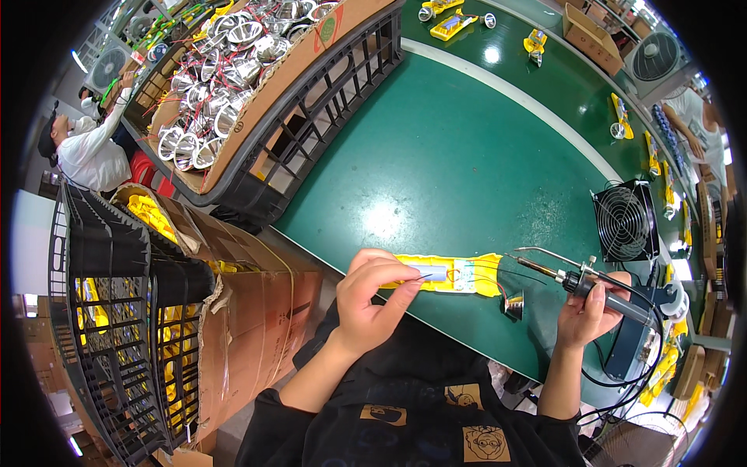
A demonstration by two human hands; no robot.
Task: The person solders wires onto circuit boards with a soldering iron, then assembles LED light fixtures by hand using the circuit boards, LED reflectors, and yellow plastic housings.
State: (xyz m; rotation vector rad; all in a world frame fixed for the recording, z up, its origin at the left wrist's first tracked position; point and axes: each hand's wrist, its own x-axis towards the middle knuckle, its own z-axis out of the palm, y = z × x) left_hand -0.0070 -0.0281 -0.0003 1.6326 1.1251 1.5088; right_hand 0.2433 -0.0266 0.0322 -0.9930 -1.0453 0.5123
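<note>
At the far left corner of the green surface (467,156) a black slatted crate (327,93) carries a brown cardboard tray (299,66) heaped with shiny silver reflector cups (226,70). Off the surface's left edge, stacked black crates (109,311) and a torn cardboard box (249,311) hold yellow plastic parts (152,214). The left hand (373,300) sits at the near edge, its fingers (397,276) pinched on a thin wire at the end of a long yellow housing (455,274) that lies flat on the surface, its open inside showing a pale board and fine wires. The right hand (591,311) is clenched around the dark handle of a soldering iron (580,280), whose tip points left and hovers just beside the housing's right end. A small silver reflector (513,305) stands near the edge between the two hands. A black fan (625,222) stands to the right, close to the iron. The middle of the surface beyond the housing lies bare up to a pale stripe, past which more yellow pieces (451,23) are scattered. A person in white (89,152) is at work beyond the crates on the left.
</note>
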